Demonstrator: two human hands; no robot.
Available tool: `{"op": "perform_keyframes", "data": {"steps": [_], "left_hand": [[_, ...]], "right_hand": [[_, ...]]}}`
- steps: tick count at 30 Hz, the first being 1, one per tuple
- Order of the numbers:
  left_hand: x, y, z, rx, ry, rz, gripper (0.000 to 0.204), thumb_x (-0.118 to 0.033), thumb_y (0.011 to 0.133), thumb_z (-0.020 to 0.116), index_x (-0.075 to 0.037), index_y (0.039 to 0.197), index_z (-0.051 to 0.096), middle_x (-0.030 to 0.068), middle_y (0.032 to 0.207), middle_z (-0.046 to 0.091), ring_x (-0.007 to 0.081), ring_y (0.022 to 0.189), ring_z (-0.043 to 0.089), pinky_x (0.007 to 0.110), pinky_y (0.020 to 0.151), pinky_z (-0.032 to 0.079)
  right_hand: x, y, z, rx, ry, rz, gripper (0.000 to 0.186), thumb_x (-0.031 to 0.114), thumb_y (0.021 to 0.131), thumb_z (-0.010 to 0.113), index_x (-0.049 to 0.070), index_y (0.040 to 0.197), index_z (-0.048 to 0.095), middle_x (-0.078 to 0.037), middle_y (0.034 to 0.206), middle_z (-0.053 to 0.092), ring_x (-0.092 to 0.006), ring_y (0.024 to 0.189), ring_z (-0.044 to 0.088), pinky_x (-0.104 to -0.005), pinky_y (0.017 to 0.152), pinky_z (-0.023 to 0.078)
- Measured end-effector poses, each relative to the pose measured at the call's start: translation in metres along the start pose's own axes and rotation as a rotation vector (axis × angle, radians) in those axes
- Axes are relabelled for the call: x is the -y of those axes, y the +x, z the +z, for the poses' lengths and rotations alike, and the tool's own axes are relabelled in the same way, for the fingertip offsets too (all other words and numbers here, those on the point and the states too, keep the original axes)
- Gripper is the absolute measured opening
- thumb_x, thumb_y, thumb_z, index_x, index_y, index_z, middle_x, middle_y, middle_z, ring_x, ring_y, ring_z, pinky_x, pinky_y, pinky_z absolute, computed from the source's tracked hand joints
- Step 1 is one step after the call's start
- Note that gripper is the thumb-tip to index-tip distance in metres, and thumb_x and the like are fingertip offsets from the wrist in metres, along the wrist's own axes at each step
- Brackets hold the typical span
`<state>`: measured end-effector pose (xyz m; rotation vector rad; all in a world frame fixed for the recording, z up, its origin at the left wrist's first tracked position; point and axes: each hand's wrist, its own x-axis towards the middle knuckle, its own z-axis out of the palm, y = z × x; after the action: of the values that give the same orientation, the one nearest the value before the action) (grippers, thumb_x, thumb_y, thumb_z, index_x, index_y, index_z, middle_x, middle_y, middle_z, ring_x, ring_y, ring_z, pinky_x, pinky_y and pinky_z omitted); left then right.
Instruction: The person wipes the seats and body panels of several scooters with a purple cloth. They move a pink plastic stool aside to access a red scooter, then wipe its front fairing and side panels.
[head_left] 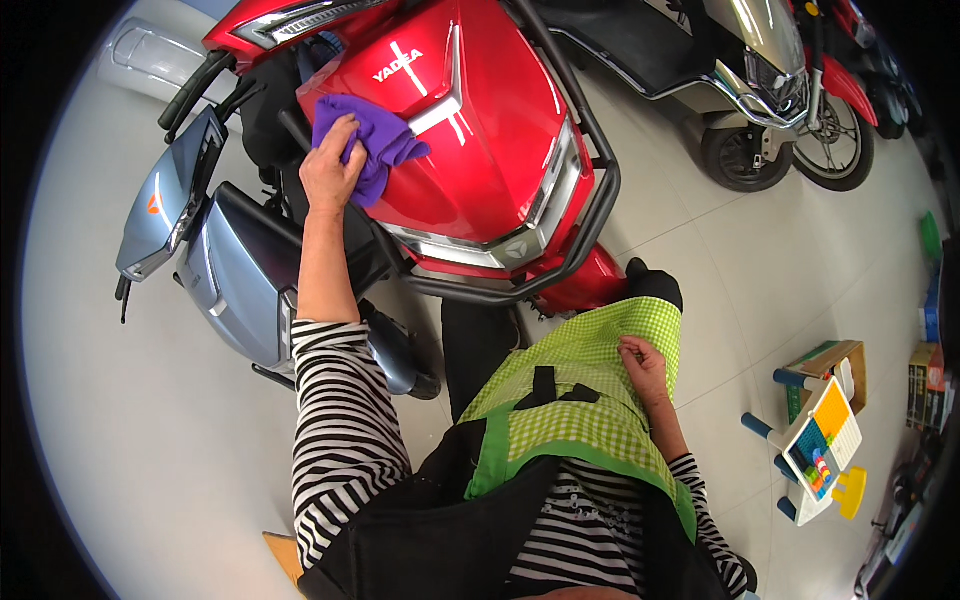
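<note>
My left hand (pixel 331 170) grips a bunched purple cloth (pixel 375 135) and presses it against the left side of a glossy red electric scooter's front panel (pixel 480 130). The cloth's loose corner spreads toward the middle of the panel, beside a silver trim strip. Beneath the hand, the panel's edge is covered. My right hand (pixel 645 368) rests low against the green checked apron (pixel 570 370) over my thigh. Its fingers are loosely curled in, and nothing shows in them.
A black guard bar (pixel 600 190) curves round the red scooter's front. Close on the left stands a grey-blue scooter (pixel 235 275). Another scooter (pixel 755 75) is parked at the far right. On the right, a small toy-block table (pixel 822 450) stands on the tiled floor (pixel 725 270).
</note>
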<state>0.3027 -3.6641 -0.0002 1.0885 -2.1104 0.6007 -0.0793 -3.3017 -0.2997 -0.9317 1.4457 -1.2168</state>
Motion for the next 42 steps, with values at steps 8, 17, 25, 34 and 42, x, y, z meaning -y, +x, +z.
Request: {"op": "perform_keyframes", "data": {"steps": [8,17,25,34,42], "left_hand": [[-0.035,-0.006,0.039,-0.235,0.077,-0.314,0.028,-0.023,0.083,0.065,-0.014,0.109,0.068,0.0041,0.120,0.065,0.0257,0.098,0.066,0.036,0.074,0.052],[-0.153,-0.065,0.048,0.022,0.123,-0.046,0.040,-0.028,0.069,0.072,-0.021,0.108,0.069,-0.0004,0.115,0.064,0.0186,0.072,0.061,0.034,0.063,0.041],[-0.183,-0.075,0.044,0.210,0.053,0.240,0.055,-0.036,0.061,0.077,-0.023,0.113,0.066,-0.0053,0.117,0.061,0.0160,0.077,0.052,0.035,0.070,0.037],[-0.151,0.066,0.096,0.100,0.185,0.284,0.037,-0.036,0.077,0.068,-0.019,0.110,0.066,-0.0024,0.115,0.059,0.0186,0.110,0.052,0.050,0.089,0.038],[-0.178,0.114,0.141,0.422,0.194,0.090,0.053,-0.036,0.084,0.064,-0.017,0.132,0.052,0.0091,0.139,0.046,0.0298,0.130,0.040,0.056,0.103,0.030]], "right_hand": [[0.009,0.012,0.008,0.047,-0.131,0.000,0.022,0.005,0.091,0.065,0.000,0.113,0.066,-0.002,0.092,0.068,-0.0074,0.084,0.061,-0.0224,0.078,0.049],[0.004,0.012,0.009,0.081,-0.119,-0.002,0.025,0.004,0.089,0.065,0.001,0.114,0.066,-0.005,0.093,0.070,-0.0117,0.087,0.063,-0.0246,0.080,0.050],[0.006,0.009,0.007,0.068,-0.119,0.007,0.024,0.008,0.090,0.066,0.001,0.113,0.067,-0.001,0.094,0.067,-0.0078,0.088,0.059,-0.0219,0.080,0.048],[0.005,0.010,0.005,0.060,-0.084,0.001,0.025,0.004,0.088,0.065,0.001,0.113,0.067,-0.006,0.093,0.070,-0.0119,0.087,0.064,-0.0248,0.080,0.051],[0.000,0.008,0.003,0.045,-0.037,0.005,0.022,0.005,0.093,0.062,0.000,0.114,0.065,-0.003,0.097,0.068,-0.0088,0.088,0.062,-0.0224,0.081,0.049]]}}
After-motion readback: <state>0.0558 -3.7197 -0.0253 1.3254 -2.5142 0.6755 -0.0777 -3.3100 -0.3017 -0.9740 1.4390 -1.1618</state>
